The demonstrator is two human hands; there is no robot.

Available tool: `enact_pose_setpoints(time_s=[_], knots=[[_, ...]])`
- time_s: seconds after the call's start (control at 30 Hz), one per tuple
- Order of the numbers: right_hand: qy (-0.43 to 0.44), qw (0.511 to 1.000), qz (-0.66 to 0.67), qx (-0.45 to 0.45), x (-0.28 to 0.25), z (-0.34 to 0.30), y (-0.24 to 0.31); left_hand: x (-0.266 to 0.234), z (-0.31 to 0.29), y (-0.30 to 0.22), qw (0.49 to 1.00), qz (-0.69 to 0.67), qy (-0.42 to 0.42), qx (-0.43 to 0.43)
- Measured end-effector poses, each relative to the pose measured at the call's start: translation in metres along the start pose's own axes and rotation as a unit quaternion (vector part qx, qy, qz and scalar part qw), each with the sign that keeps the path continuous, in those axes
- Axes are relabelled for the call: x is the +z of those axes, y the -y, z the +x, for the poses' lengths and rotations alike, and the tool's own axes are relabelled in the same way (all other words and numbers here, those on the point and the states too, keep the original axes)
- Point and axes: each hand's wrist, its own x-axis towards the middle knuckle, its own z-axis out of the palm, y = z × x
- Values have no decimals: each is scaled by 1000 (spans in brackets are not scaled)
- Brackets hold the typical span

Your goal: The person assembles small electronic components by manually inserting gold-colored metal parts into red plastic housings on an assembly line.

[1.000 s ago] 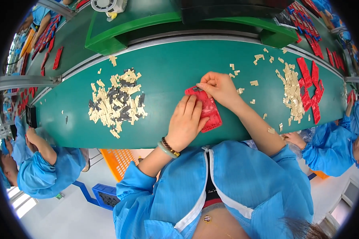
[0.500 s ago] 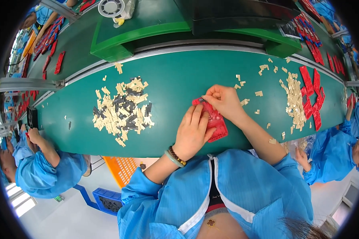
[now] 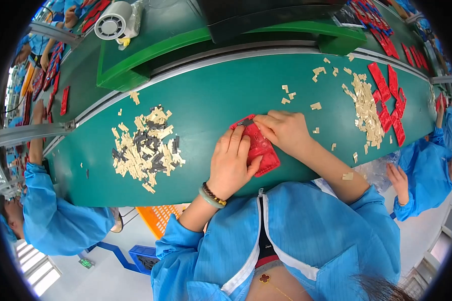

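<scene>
The long green desk point(image 3: 211, 100) carries a heap of beige and dark small pieces point(image 3: 145, 145) left of the hands. Near its front edge lies a red plastic tray point(image 3: 262, 150). The left hand point(image 3: 231, 163) presses flat and open on it; the right hand point(image 3: 284, 130) pinches its far end with curled fingers.

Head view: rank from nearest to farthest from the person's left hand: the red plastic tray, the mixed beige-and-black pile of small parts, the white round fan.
1. Red plastic tray: under the left hand, touching it.
2. Beige-and-black pile: on the green belt, to the left.
3. White round fan: far up-left, beyond the belt.
</scene>
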Motion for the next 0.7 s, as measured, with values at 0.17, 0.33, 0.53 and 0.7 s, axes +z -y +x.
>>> enact_pose_setpoints(time_s=[0.17,0.33,0.53,0.7], knots=[[93,995,-34,-9,-20,-28,10,10,-1,4,998,45,-46,9],[165,968,85,-170,-30,-58,15,16,8,-11,992,119,-47,-7],[125,969,101,-190,-33,-60,14,13,14,-14,988,135,-78,12],[127,967,92,-200,-36,-46,13,19,15,-7,985,160,-44,39]])
